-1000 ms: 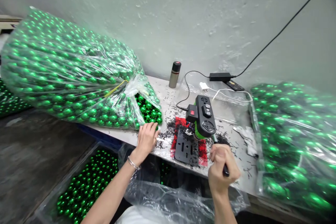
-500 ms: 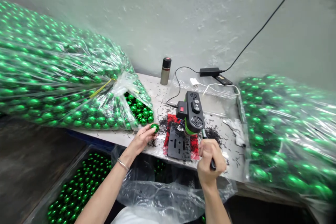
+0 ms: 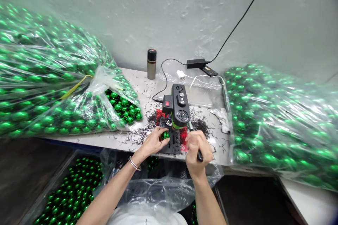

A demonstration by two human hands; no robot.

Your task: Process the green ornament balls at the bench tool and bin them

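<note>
Green ball (image 3: 165, 134): through the head camera I saw it at the tips of the left hand (image 3: 152, 143), thumb on the near side, index finger on the far side, over the black base plate (image 3: 174, 148). I could not tell whether it touched the plate.
Ball's look: round, glossy and mirror-bright, dark green with pale glints, partly covered by the fingers.
Left fingers: bent, parted by just the ball's width, with the ball pinched between them.
Right fingers: from my end, the right hand (image 3: 198, 146) was curled tightly round the lever handle (image 3: 200, 156), whose black end poked out below.
Machine (image 3: 181, 107): black housing with round vents, standing over the plate.
Red sheet (image 3: 184, 136): under the plate, littered with small black bits.
Tied bag (image 3: 100, 80): clear plastic, full of similar balls, on the table (image 3: 105, 142) to the left.
</note>
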